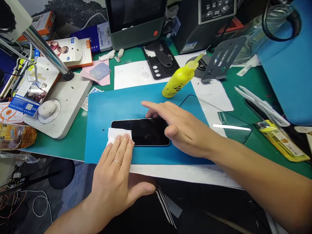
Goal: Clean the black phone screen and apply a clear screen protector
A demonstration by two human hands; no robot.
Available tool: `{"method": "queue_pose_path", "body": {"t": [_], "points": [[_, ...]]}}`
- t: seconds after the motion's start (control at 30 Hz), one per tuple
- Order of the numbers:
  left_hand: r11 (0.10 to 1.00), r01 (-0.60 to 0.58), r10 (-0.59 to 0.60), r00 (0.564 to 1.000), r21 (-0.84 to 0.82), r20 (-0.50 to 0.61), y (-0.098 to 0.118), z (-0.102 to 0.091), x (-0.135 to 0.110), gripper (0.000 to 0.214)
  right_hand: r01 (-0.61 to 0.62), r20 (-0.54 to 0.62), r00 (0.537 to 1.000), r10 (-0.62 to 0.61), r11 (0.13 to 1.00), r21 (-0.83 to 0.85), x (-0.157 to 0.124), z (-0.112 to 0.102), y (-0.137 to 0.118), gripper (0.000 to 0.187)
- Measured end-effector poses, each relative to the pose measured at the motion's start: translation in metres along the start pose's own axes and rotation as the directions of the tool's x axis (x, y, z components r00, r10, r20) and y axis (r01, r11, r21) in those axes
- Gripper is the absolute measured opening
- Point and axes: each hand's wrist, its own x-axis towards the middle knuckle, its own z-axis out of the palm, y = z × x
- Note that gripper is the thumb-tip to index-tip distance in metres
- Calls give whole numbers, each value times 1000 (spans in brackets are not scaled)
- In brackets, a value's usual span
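Observation:
A smartphone (pixel 148 131) with a black screen lies face up on the blue mat (pixel 104 104). My left hand (pixel 117 172) is flat, fingers stretched out over a white wipe (pixel 119 132) that covers the phone's left end. A ring sits on one of its fingers. At the phone's right end is my right hand (pixel 182 130), its index finger extended and thumb apart, with nothing in it. Right of that hand lies a clear screen protector (pixel 234 125) with a black border. Behind the phone stands a yellow squeeze bottle (pixel 179 79), tilted in view.
Beyond the mat lie a black phone case (pixel 162 60) and a grey phone stand (pixel 220 61). White tweezers (pixel 265 105) and a yellow lighter-shaped package (pixel 282 139) are at right. A lamp base (pixel 70 97) stands left, near product boxes (pixel 65 50). A dark monitor (pixel 136 22) rises behind.

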Motion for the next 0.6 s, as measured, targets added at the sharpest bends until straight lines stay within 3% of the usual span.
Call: {"method": "queue_pose_path", "body": {"t": [0.17, 0.33, 0.6], "points": [[998, 13, -10, 999, 55, -53, 3, 6, 13, 98, -4, -1, 1000, 4, 1000, 11, 0, -1, 0, 110], [999, 31, -30, 999, 27, -33, 1, 1, 1, 97, -22, 6, 1000, 22, 999, 28, 0, -2, 1, 107], [1000, 16, -15, 999, 19, -52, -9, 3, 12, 95, -28, -14, 999, 29, 998, 52, 2, -2, 1, 111]]}}
